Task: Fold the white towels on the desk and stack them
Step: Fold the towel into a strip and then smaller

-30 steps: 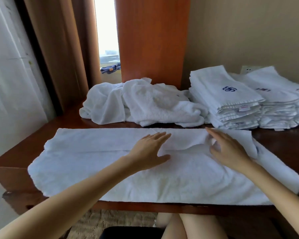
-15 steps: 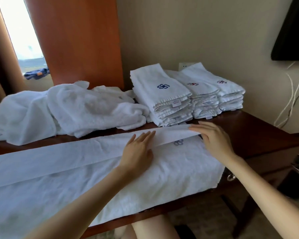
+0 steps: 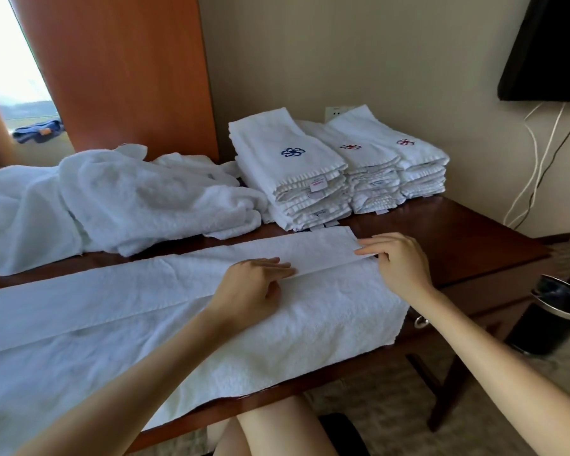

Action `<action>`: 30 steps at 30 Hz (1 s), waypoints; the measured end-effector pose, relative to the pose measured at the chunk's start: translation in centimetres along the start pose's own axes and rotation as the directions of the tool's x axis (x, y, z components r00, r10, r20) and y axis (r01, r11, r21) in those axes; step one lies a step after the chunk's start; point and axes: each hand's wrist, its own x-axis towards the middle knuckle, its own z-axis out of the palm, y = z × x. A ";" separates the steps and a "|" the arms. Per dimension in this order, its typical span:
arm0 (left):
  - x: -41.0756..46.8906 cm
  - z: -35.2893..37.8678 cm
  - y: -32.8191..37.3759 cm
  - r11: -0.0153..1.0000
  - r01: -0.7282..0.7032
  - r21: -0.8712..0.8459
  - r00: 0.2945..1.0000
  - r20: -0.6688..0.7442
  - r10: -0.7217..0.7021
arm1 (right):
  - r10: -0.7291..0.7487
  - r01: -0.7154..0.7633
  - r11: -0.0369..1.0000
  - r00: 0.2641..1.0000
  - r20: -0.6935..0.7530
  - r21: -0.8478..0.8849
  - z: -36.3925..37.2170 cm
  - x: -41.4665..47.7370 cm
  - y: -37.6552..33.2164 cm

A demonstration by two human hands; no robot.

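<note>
**Head view**
- **Spread towel**: white, laid lengthwise on the bench, directly in front of the folded stacks.
- **Change:** the far long edge lay flat a second ago. It is now turned toward the person as a flap that runs to the towel's end in front of the stacks. The blue emblem showing half a second ago is covered.
- **Left hand**: fingers straight, pressing the flap's edge, in front and left of the stacks.
- **Right hand**: fingers on top and thumb beneath, pinching the flap's end corner just in front of the stacks.
- **Unfolded heap**: left of the stacks, close against them.
- **Judgement:** the first lengthwise fold is nearly set; the near edge, cross folds and stacking are outstanding
</note>
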 end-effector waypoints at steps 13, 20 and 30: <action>0.1 0.1 -0.3 0.993 -0.064 -0.100 0.988 0.133 0.077 | -0.097 0.100 0.995 0.933 0.346 0.011 2.2 2.3 -5.2; 0.4 1.1 -1.9 0.887 0.369 0.278 0.817 0.358 -0.452 | 0.125 -0.007 0.983 0.748 0.652 -0.181 3.7 3.7 -2.2; 0.3 0.4 2.1 0.969 0.172 0.179 0.933 0.286 -0.218 | 0.142 -0.141 0.990 0.955 0.261 -0.022 -3.2 -3.6 -0.7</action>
